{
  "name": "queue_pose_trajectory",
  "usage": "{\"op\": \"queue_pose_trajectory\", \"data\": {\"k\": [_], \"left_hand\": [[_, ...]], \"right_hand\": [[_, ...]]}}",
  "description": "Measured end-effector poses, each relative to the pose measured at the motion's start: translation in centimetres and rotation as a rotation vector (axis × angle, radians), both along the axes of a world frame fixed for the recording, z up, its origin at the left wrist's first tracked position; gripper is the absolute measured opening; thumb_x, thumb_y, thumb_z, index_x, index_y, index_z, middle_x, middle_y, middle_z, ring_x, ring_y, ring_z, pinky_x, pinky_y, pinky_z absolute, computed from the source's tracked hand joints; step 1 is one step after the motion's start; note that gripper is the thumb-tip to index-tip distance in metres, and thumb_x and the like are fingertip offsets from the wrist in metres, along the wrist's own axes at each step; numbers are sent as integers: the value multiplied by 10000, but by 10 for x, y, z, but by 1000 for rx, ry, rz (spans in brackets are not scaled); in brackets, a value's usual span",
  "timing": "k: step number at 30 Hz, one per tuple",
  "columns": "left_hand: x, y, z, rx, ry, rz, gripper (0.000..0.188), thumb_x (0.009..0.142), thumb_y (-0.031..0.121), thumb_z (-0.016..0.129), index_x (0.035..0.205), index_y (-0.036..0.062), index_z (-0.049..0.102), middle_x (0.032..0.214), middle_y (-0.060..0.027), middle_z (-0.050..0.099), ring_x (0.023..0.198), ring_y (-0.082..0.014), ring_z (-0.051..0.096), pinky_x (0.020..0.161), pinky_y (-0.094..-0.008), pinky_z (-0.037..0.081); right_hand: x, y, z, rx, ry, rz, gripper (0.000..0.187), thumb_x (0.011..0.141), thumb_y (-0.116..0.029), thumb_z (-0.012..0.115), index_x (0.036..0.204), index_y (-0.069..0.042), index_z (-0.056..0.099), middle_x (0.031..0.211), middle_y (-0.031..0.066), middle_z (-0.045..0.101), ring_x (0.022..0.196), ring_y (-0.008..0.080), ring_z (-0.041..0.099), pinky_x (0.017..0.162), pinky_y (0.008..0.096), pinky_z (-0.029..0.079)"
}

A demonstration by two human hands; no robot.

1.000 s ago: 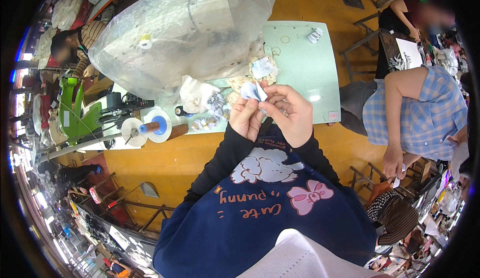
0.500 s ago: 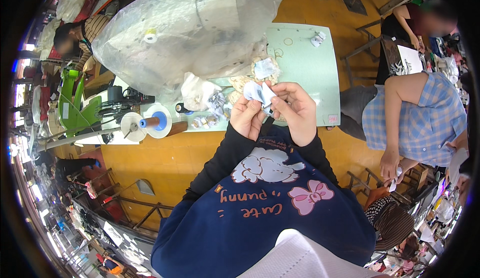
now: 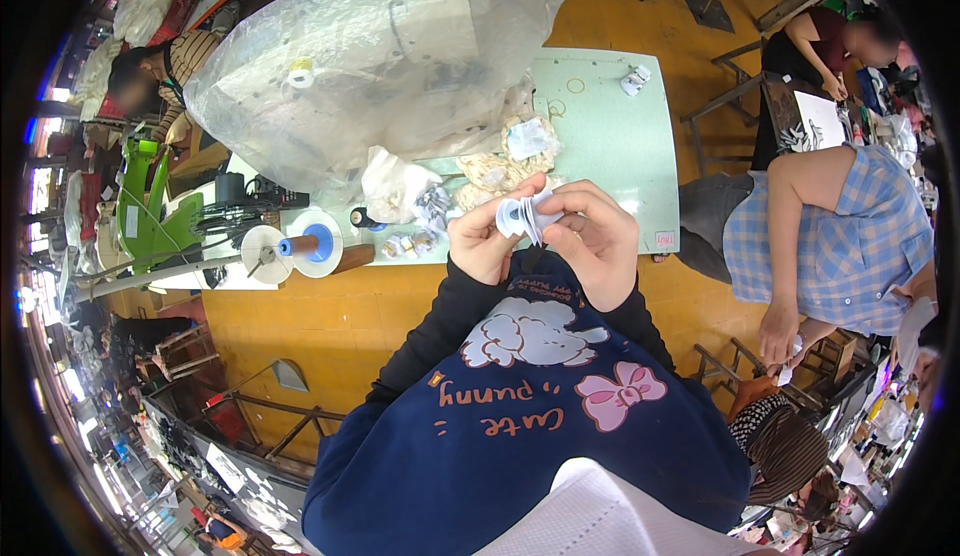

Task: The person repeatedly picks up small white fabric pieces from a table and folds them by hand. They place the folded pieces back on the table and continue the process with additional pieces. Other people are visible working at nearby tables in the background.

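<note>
Close above the table's near edge, my left hand (image 3: 484,243) and my right hand (image 3: 598,239) pinch a small bundle of white paper-like labels (image 3: 516,218) between them. The labels curl and splay apart like leaves; their exact kind is too small to make out. Beyond my fingers lie cream-coloured bundles (image 3: 488,170) of strips or cord. A pale printed piece (image 3: 531,139) rests on one of them. To the left of my left hand are a crumpled white plastic bag (image 3: 390,186), grey-white small pieces (image 3: 432,204) and several little wrapped bundles (image 3: 408,246).
A large translucent plastic sack (image 3: 360,66) covers much of the pale green table (image 3: 620,166). Left are a thread spool (image 3: 318,244), a black roll (image 3: 364,218) and a green machine (image 3: 150,206). A person in a checked shirt (image 3: 820,236) stands at right.
Both hands have come slightly lower and toward me. The labels have turned between my fingers and now splay into several leaves. My left hand has shifted a little left.
</note>
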State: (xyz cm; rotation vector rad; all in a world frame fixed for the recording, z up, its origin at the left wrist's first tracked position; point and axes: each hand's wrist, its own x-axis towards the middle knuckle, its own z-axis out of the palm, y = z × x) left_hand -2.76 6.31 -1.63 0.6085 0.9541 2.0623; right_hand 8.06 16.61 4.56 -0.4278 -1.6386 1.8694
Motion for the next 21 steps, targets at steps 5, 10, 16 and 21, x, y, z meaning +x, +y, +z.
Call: {"op": "queue_pose_trajectory", "data": {"k": [5,10,16,21], "left_hand": [[-2,-1,-2,-6,200,5,330,837,-101,597,1162,-56,624,1301,-297,527,1212,-339,545,997,-419,475],[-4,-3,3,-73,213,-18,306,835,-106,599,1134,-58,642,1266,-300,552,1218,-352,539,1015,-428,457],[-6,-3,14,-161,324,3,303,837,-104,605,1132,-51,650,1246,-285,574,1198,-338,558,1010,-413,463],[-10,-5,28,-262,542,17,331,842,-84,615,1169,-36,640,1241,-220,603,1179,-278,582,990,-337,469]], "right_hand": [[5,3,2,101,-57,36,153,835,30,677,967,66,609,1019,103,584,893,155,608,753,270,515],[4,4,2,-102,17,61,157,821,48,685,959,60,612,999,87,584,870,149,612,747,267,516],[4,6,2,-71,25,73,192,826,54,675,998,57,590,1007,89,575,899,155,618,768,272,520],[1,4,-1,19,24,53,259,848,39,661,1080,44,544,1039,95,584,943,164,624,794,278,523]]}}
